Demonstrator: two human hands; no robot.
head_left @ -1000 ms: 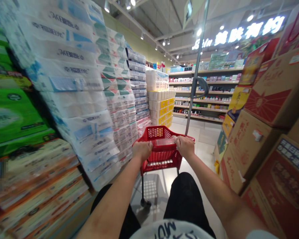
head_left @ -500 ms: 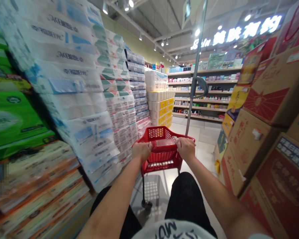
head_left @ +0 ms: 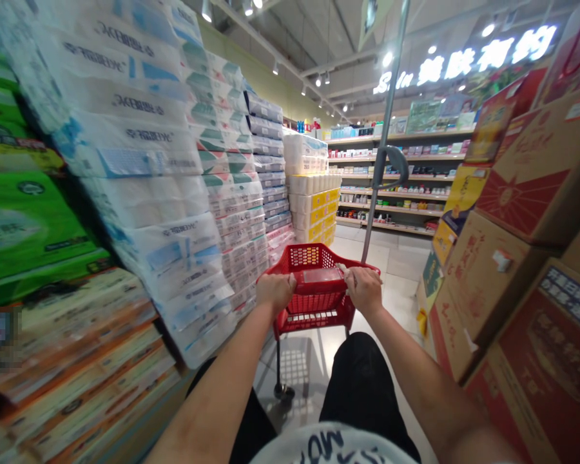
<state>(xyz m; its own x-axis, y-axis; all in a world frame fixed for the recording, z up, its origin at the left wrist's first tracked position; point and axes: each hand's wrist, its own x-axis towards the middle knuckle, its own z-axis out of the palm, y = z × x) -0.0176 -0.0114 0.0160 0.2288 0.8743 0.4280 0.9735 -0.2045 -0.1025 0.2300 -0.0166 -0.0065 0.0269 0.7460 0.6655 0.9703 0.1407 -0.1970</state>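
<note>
A red plastic shopping cart (head_left: 319,301) stands in front of me, its basket showing no goods. My left hand (head_left: 276,291) is wrapped round the left part of the cart's handle. Round the right part of the same handle my right hand (head_left: 363,288) is closed, with something pale and small by its thumb that I cannot make out. Between the two hands lies the handle's clear-covered middle (head_left: 321,276). A grey pole (head_left: 381,154) with a hook-shaped grip rises behind the cart's right side.
Tall stacks of wrapped paper packs (head_left: 164,193) line the left, beside green packs (head_left: 29,225). Cardboard boxes (head_left: 483,270) are piled on the right. Shelves (head_left: 415,159) with small goods stand ahead, past the tiled floor (head_left: 401,258).
The view has shifted very slightly, so the pole and lit sign sit a little further right. Both hands keep their hold on the handle.
</note>
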